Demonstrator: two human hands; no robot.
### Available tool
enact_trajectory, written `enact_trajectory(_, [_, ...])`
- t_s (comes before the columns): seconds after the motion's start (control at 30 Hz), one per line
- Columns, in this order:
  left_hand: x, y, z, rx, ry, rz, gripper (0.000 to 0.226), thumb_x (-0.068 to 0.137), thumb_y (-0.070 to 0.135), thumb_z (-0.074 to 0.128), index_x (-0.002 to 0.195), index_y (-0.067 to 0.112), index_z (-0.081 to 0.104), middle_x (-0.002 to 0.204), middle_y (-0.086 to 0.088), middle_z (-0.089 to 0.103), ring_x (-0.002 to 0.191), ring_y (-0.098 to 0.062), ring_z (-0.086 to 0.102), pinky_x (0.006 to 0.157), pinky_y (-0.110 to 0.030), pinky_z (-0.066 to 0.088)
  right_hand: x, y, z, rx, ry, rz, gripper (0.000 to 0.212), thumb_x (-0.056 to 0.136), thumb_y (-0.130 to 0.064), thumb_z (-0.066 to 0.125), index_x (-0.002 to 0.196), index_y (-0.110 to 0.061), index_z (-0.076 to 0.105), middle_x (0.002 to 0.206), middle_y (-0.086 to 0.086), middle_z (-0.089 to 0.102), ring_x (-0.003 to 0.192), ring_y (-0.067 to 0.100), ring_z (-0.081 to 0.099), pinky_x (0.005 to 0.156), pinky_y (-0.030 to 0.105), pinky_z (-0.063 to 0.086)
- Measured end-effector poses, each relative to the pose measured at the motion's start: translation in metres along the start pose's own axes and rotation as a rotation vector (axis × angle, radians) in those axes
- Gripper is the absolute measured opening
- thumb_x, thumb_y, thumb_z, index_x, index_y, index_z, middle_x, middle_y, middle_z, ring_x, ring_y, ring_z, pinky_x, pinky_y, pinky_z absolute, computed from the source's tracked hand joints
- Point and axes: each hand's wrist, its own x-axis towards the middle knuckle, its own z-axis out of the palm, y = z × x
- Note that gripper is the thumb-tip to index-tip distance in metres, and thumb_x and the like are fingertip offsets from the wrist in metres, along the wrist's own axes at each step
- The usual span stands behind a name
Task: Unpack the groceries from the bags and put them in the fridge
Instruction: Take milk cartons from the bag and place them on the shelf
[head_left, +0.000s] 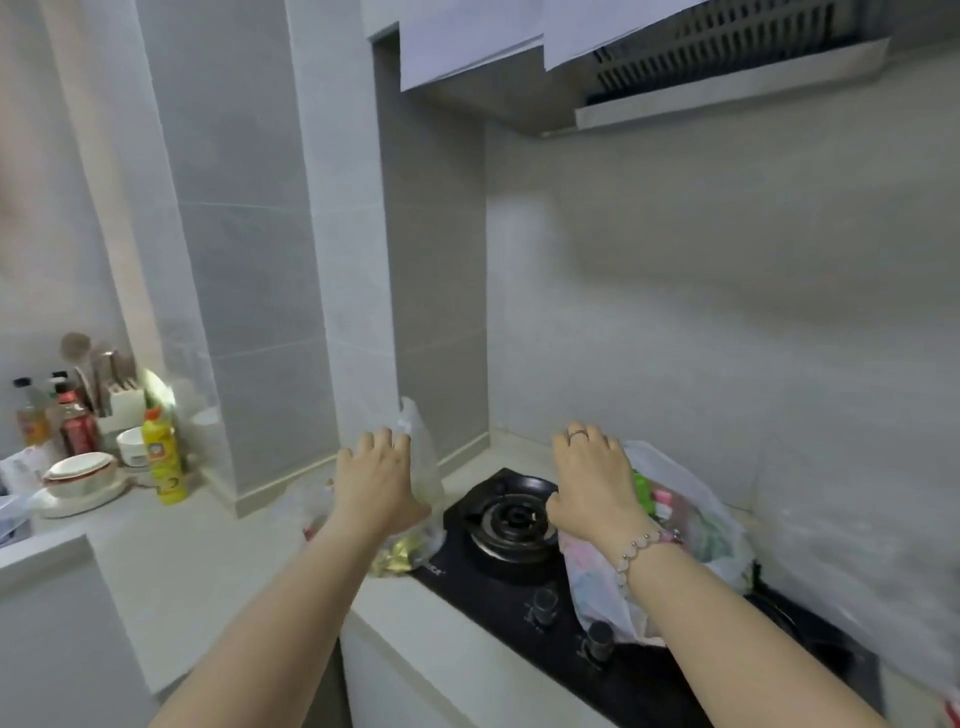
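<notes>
1. My left hand (379, 483) is stretched forward with the back towards me. Its fingers are spread and only lightly bent, and I see nothing pinched in them.
2. It is in front of a thin translucent plastic bag (423, 457) standing on the pale countertop (208, 545) just left of the stove. I cannot tell whether the palm touches the plastic.
3. Something wrapped in gold foil (397, 558) shows through the bottom of that bag.
4. My right hand (592, 478) reaches over the top of a second plastic bag (717, 530). Its fingers bend down and away from me, so the tips are hidden and I cannot tell whether it has hold of the plastic.
5. That hand has a ring (577, 434) on one finger, and there is a beaded bracelet (644, 545) on the wrist.
6. The second bag sits on the black gas hob (467, 582), to the right of the round burner (511, 522). A green packet (643, 488) and a pink one (662, 501) show at its mouth.
7. Two knobs (545, 605) line the hob's near edge, beside the bag's lower part.
8. At the far left of the counter are a yellow bottle (163, 462), stacked bowls (78, 470), some sauce bottles (78, 426) and a utensil holder (122, 400).
9. A range hood (727, 67) hangs above the hob.
</notes>
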Motion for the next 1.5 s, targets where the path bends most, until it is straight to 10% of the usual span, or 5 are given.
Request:
enact_trajectory(0.67, [0.155, 0.184, 0.081, -0.217, -0.118, 0.707, 0.073, 0.080, 0.055, 0.055, 0.136, 0.018, 0.029, 0.134, -0.003, 0.038, 0.124, -0.023, 0.038, 0.097, -0.036, 0.036, -0.007, 0.115, 0.073, -0.161, -0.212, 0.751, 0.049, 0.084, -0.026, 0.056, 0.128, -0.012, 0.039, 0.130, 0.007, 0.041, 0.120, 0.022, 0.038, 0.100, 0.028, 0.032])
enact_trajectory(1.3, [0.184, 0.285, 0.182, -0.207, -0.356, 0.749, 0.061, 0.081, 0.054, 0.049, 0.129, 0.019, 0.035, 0.130, -0.001, 0.040, 0.119, -0.023, 0.039, 0.096, -0.035, 0.032, 0.048, 0.186, 0.238, 0.318, -0.384, 0.866, 0.054, 0.080, -0.035, 0.059, 0.128, -0.015, 0.044, 0.129, 0.003, 0.046, 0.121, 0.021, 0.044, 0.091, 0.029, 0.043])
enact_trajectory(1.5, [0.203, 0.289, 0.185, -0.177, -0.260, 0.829, 0.069, 0.086, 0.051, 0.045, 0.143, 0.018, 0.023, 0.138, 0.002, 0.038, 0.128, -0.021, 0.033, 0.115, -0.046, 0.002, 0.079, 0.176, 0.278, 0.408, -0.401, 0.923, 0.048, 0.077, -0.045, 0.061, 0.117, -0.021, 0.049, 0.115, -0.003, 0.056, 0.112, 0.018, 0.054, 0.075, 0.027, 0.046])
